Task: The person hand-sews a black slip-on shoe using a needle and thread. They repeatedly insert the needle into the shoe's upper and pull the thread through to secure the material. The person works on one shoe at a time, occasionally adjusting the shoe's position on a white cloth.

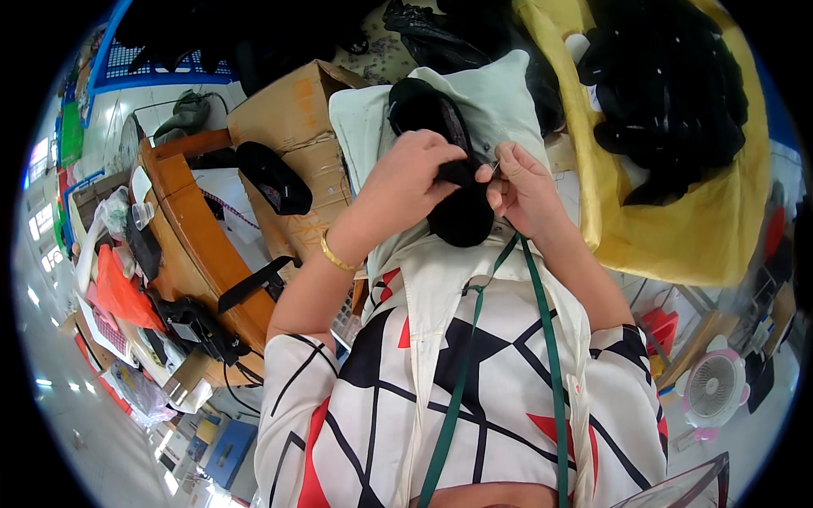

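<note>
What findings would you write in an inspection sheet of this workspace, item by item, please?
Surface: pale cushion under the black shoe.
Job's things: black shoe being handled; second black shoe beside the orange-brown table.
Clutter: red-orange bag among mixed items, left.
Left fingers: closed on black material at the shoe.
Right fingers: pinching a small thin thing, too small to identify.
Cables: black cables, left.
Surroundings: yellow sack with black pile, right; white-and-pink fan, lower right.

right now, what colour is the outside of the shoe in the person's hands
Black; the shoe shows best in the head view.
</note>
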Demonstrator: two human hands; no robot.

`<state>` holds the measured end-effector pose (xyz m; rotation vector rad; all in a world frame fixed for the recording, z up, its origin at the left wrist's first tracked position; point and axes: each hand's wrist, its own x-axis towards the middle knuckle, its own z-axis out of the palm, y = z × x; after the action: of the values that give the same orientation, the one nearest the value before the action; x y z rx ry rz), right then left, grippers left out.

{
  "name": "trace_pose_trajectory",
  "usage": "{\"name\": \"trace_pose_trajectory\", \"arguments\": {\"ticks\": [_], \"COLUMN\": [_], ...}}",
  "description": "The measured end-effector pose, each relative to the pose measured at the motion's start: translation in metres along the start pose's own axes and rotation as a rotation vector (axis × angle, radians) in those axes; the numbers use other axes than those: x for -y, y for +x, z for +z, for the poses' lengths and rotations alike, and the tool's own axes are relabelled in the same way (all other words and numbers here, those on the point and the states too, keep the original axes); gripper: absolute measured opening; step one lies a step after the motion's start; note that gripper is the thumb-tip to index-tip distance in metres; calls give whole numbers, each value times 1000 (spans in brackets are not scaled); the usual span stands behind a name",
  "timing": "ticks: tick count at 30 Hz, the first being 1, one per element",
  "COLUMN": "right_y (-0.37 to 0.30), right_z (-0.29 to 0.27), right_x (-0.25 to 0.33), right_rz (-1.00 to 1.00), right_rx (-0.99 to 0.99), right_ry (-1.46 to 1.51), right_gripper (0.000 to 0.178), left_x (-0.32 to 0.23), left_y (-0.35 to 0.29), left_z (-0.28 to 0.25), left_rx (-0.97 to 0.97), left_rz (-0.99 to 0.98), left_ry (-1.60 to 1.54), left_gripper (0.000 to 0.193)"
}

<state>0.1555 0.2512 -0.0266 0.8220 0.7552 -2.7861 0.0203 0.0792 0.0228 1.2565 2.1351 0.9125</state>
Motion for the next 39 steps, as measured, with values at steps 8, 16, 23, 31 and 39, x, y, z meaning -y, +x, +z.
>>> {"name": "trace_pose_trajectory", "arguments": {"ticks": [8, 16, 23, 31, 39], "right_y": [-4, -14, -27, -32, -28], "right_z": [-24, -45, -22, -2, -5], "right_x": [11, 41, 1, -25, -27], "right_rz": [-62, -392, -198, -232, -318], "right_rx": [-31, -209, -98, -32, -24], "right_ry": [-55, 233, -427, -1072, -1094], "right_gripper": [13, 9, 14, 13, 15], "left_x": [0, 10, -6, 2, 3], "left_y": [-40, -52, -49, -52, -52], "left_z": [52, 70, 69, 76, 76], "left_rx": [-71, -44, -231, -273, -271], "left_rz": [-404, -603, -845, -889, -892], "left_ry": [-503, -676, -1251, -1640, -1651], "left_gripper": [25, 25, 18, 15, 15]}}
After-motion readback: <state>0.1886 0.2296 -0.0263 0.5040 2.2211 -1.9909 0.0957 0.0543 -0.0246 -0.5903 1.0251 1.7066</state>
